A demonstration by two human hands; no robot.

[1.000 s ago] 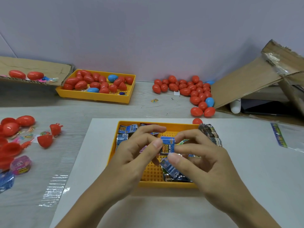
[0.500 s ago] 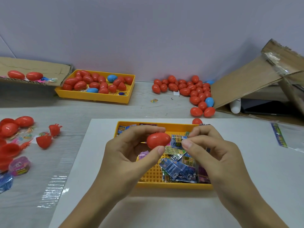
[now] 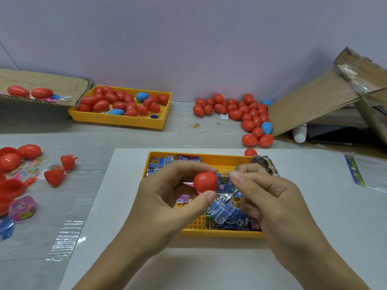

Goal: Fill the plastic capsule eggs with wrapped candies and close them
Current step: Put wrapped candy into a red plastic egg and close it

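Observation:
My left hand (image 3: 167,197) holds a closed red capsule egg (image 3: 206,182) between thumb and fingers, above the near yellow tray (image 3: 219,234). Wrapped candies (image 3: 226,214), mostly blue, lie piled in that tray. My right hand (image 3: 270,197) hovers just right of the egg with its fingers curled and thumb against forefinger. A blue candy (image 3: 225,182) shows between the egg and that thumb; I cannot tell whether the fingers pinch it. The tray stands on a white sheet (image 3: 314,206).
A far yellow tray (image 3: 117,120) holds red and blue eggs. More eggs (image 3: 240,114) are heaped at the back right beside a tilted cardboard box (image 3: 314,101). Open egg halves (image 3: 54,177) and small toys lie at the left. Cardboard (image 3: 41,80) with two eggs sits at the far left.
One second ago both hands worked a blue candy together. Now my left hand holds a closed red egg, and my right hand has drawn slightly away to the right.

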